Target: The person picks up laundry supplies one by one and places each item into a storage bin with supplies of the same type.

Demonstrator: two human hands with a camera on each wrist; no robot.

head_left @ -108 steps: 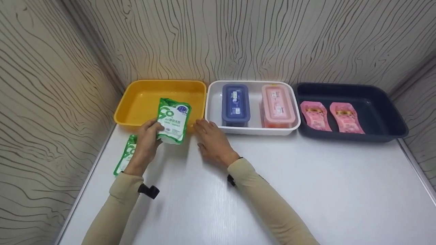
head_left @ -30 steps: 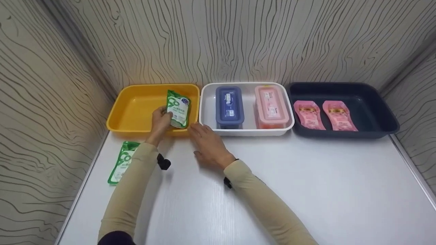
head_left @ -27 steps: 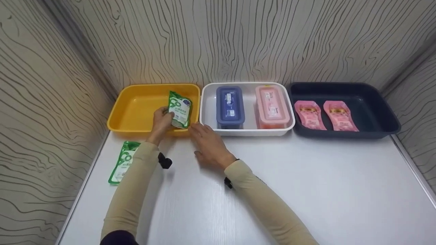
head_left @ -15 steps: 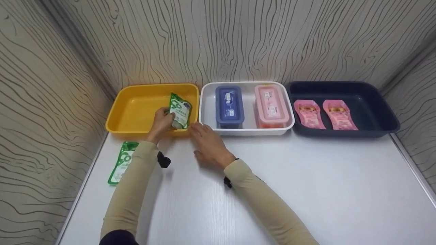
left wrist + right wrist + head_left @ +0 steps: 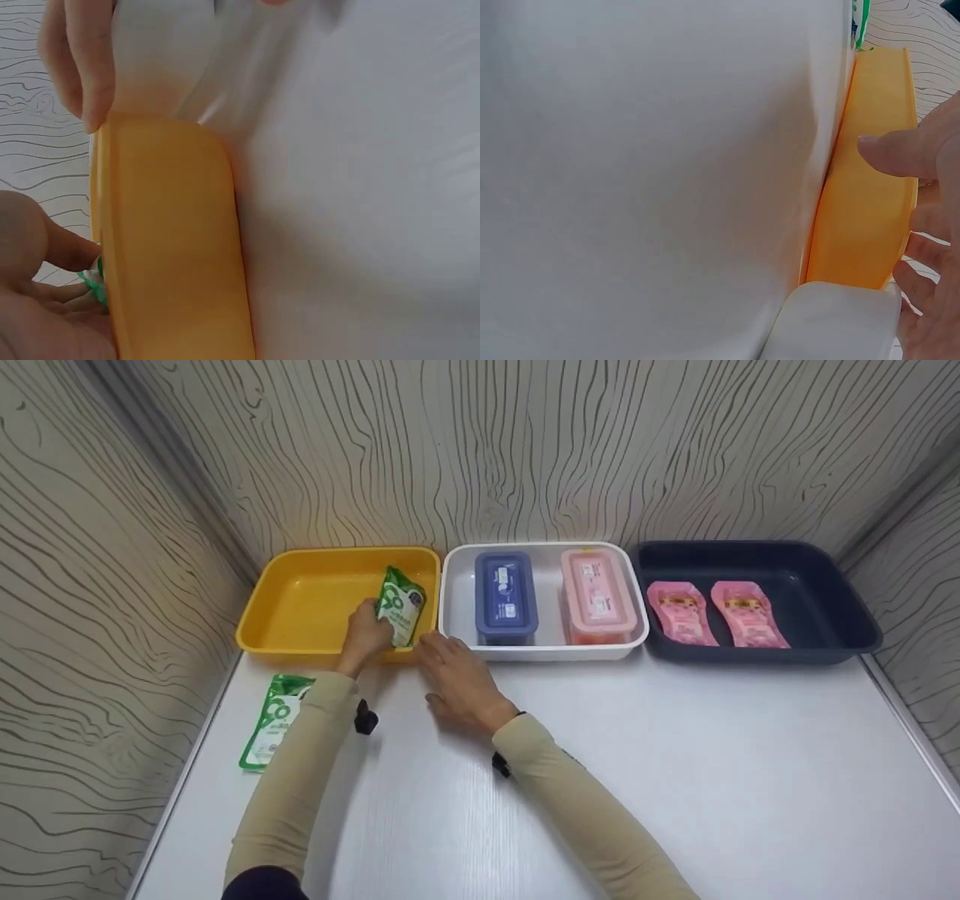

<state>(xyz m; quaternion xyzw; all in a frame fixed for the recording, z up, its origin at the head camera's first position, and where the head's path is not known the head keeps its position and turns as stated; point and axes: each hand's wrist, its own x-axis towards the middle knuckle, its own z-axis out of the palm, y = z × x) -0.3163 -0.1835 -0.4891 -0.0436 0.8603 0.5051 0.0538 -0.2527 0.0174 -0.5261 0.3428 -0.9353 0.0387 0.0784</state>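
Observation:
My left hand [image 5: 366, 634] pinches a green-and-white pouch [image 5: 401, 609] by its lower left edge, inside the right end of the yellow tray [image 5: 307, 607]. The pouch leans at a slant there. In the left wrist view only a green scrap of the pouch [image 5: 95, 286] shows between thumb and fingers, behind the tray wall. My right hand [image 5: 461, 682] rests with extended fingers at the tray's front right corner, where it meets the white tray [image 5: 555, 652]. A second green-and-white pouch [image 5: 274, 724] lies on the table, partly covered by my left sleeve.
The white tray holds a blue lidded box [image 5: 506, 594] and a pink lidded box [image 5: 598, 591]. Two pink pouches, a left one [image 5: 682, 613] and a right one [image 5: 748, 613], lie in the dark blue tray [image 5: 825, 615]. A patterned wall [image 5: 525, 450] stands close behind the trays.
Since the earliest frame, my left hand has carried the pouch from over the tray's front edge into it. Lately the pouch has shifted slightly right and tilted more. My right hand stays put.

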